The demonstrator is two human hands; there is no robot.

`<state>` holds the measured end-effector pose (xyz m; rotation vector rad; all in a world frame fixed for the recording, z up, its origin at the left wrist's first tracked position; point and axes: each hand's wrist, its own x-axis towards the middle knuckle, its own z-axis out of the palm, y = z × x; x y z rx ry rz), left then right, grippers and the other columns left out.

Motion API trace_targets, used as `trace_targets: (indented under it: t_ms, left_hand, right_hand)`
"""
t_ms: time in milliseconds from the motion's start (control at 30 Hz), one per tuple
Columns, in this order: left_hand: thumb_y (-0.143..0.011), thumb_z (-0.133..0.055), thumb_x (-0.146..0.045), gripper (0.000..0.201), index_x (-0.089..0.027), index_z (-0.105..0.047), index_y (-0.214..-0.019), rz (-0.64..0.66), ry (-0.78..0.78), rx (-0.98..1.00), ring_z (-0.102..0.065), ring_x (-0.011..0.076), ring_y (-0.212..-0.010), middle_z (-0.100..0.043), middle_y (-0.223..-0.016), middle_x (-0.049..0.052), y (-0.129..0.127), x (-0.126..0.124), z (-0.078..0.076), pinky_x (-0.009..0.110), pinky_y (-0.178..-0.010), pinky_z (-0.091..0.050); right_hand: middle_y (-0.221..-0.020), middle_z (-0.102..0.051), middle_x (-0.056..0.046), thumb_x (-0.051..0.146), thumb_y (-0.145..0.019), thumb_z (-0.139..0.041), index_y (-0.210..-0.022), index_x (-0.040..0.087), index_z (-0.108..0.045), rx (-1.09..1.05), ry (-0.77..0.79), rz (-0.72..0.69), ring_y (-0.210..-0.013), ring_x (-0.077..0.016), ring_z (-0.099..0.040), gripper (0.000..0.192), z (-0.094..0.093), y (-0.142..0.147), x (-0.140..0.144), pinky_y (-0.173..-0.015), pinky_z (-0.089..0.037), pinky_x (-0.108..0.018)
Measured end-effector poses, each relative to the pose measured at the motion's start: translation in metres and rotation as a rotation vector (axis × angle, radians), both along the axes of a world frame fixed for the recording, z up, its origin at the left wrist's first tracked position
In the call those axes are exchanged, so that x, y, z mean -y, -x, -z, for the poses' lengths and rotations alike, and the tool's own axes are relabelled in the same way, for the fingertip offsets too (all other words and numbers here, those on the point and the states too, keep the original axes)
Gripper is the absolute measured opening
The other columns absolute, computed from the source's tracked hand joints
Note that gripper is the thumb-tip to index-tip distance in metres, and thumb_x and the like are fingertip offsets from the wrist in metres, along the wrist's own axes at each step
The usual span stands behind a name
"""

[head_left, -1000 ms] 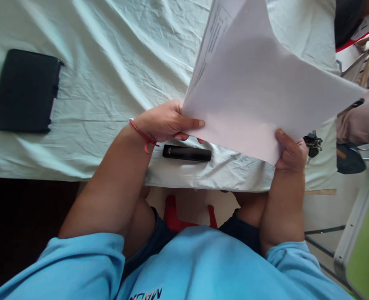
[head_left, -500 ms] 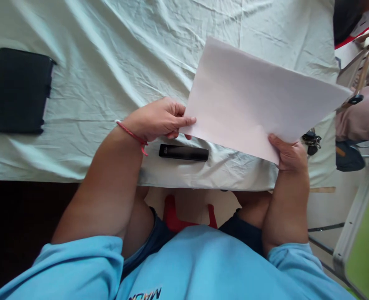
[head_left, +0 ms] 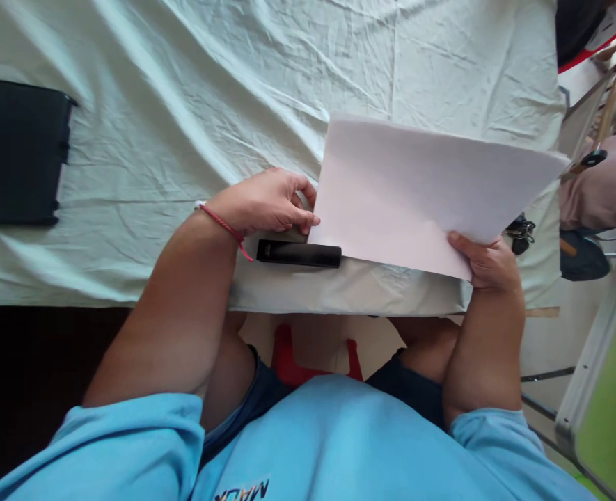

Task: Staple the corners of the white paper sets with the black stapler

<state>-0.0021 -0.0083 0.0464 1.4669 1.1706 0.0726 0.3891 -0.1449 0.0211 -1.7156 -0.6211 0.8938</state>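
A stack of white paper sheets (head_left: 417,195) lies low over the table's pale cloth (head_left: 234,90), its blank side up. My left hand (head_left: 271,202), with a red string at the wrist, pinches the stack's near left corner. My right hand (head_left: 488,261) grips the near right corner, thumb on top. A slim black bar-shaped object (head_left: 298,253) lies on the cloth just below my left hand, partly under the paper's edge.
A black flat case (head_left: 18,153) lies at the table's far left. A bunch of keys (head_left: 519,233) hangs by the table's right edge. Chairs and a pink cloth stand at the right. My knees are under the table's front edge.
The paper has come down from a raised, tilted pose to nearly flat on the cloth. Both hands moved down with it, still holding its near corners.
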Motion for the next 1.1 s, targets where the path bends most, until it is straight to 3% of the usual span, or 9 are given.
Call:
trace_targets:
  t_ms: [167,333,533,733,1100]
  left_hand:
    - [-0.077,-0.086,-0.037,0.030,-0.021,-0.075,-0.101,0.038,-0.020,0.003,-0.063,0.0181,-0.065,-0.078,-0.076,0.003,0.002,-0.001,0.003,0.028,-0.060,-0.039]
    - [-0.084,-0.084,-0.037,0.023,-0.022,-0.066,-0.082,0.104,-0.179,0.089,-0.049,0.0149,-0.068,-0.060,-0.072,-0.002,0.010,-0.002,-0.007,0.029,-0.062,-0.037]
    - [-0.088,-0.086,-0.036,0.031,-0.022,-0.061,-0.075,0.357,-0.067,0.326,-0.046,0.0128,-0.065,-0.054,-0.070,-0.003,0.014,0.002,-0.018,0.029,-0.058,-0.033]
    - [-0.091,-0.085,-0.038,0.027,-0.021,-0.067,-0.080,0.537,-0.115,0.290,-0.048,0.0134,-0.063,-0.054,-0.068,-0.004,0.008,0.001,-0.013,0.027,-0.058,-0.036]
    - [-0.082,-0.086,-0.049,0.034,-0.024,-0.066,-0.071,0.419,-0.066,0.089,-0.048,0.0172,-0.064,-0.056,-0.067,0.000,0.006,0.001,-0.016,0.032,-0.061,-0.033]
  right_hand:
    - [-0.102,-0.091,-0.006,0.037,-0.041,-0.118,-0.091,0.022,-0.087,0.024,0.022,-0.001,-0.085,-0.0215,-0.081,0.061,-0.001,-0.009,0.005,-0.073,-0.072,-0.031]
    - [-0.106,-0.092,-0.006,0.037,-0.039,-0.118,-0.094,0.022,-0.088,0.039,0.042,0.005,-0.087,-0.0217,-0.081,0.064,-0.005,-0.016,0.009,-0.077,-0.073,-0.032]
    - [-0.104,-0.092,-0.005,0.037,-0.040,-0.118,-0.091,0.023,-0.089,0.053,0.094,-0.008,-0.086,-0.0193,-0.080,0.060,-0.009,-0.019,0.012,-0.076,-0.071,-0.028]
    - [-0.105,-0.092,-0.005,0.037,-0.042,-0.117,-0.088,0.024,-0.091,0.049,0.118,-0.029,-0.084,-0.0193,-0.080,0.055,-0.012,-0.021,0.015,-0.075,-0.071,-0.028]
    - [-0.102,-0.092,-0.004,0.037,-0.039,-0.119,-0.090,0.024,-0.090,0.063,0.093,0.012,-0.084,-0.0193,-0.081,0.060,-0.011,-0.022,0.016,-0.073,-0.072,-0.026]
